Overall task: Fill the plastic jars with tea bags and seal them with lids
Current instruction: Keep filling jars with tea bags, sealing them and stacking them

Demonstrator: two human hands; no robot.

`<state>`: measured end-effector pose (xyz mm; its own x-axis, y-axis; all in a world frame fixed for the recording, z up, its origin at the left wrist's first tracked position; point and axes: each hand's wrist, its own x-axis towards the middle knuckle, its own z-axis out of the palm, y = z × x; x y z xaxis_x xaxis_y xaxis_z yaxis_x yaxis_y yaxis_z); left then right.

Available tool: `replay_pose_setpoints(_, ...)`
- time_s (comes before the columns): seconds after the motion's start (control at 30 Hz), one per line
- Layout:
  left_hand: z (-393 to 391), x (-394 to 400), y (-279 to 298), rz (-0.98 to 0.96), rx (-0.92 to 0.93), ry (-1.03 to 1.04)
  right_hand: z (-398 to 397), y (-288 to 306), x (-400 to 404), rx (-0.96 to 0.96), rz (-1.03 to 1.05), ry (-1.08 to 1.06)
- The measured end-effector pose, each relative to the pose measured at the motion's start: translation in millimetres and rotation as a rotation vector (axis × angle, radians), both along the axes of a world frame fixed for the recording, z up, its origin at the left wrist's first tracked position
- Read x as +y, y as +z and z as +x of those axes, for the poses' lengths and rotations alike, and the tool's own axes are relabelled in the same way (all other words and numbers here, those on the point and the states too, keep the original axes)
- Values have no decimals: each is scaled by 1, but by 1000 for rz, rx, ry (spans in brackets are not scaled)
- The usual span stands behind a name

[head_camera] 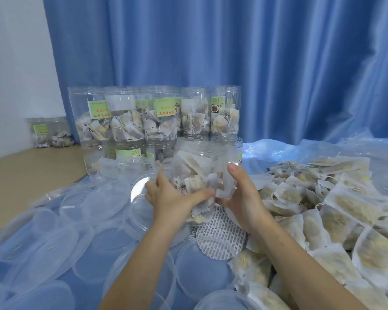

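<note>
Head cam: my left hand [173, 198] and right hand [240, 198] both curl round the clear jar [202, 166], held tilted w/ its base toward me, part full of tea bags. Tight room: loose lids [61, 231] crowd left of my fingers, tea bag pile [323, 209] right, stacked filled jars [157, 117] just beyond. Foil seal liner [220, 238] lies under my wrists.

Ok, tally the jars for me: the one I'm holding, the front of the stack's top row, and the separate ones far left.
Held jar: 1
Top-row front jars: 5
Separate far-left jars: 2
Total: 8
</note>
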<state>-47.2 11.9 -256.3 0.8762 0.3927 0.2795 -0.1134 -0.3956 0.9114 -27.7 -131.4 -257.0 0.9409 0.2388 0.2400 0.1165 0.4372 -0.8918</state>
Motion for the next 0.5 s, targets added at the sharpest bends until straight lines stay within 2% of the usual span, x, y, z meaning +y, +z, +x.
replay_pose_setpoints(0.1,-8,-4,6,130,-116,-31,-1,0,2,-24,-7,29)
replay_pose_setpoints(0.17,-12,-3,11,127,-168,-62,-4,7,1,-67,-43,-19)
replay_pose_setpoints(0.23,-15,-1,18,168,-203,-60,-7,17,-4,-152,-128,-94)
replay_pose_setpoints(0.3,-16,1,23,293,-233,-29,-9,29,-10,-256,-252,-192)
replay_pose_setpoints(0.4,-18,8,29,371,-247,-57,-10,41,-21,-366,-348,-282)
replay_pose_setpoints(0.5,-21,15,31,436,-223,-145,-14,49,-33,-402,-430,-273)
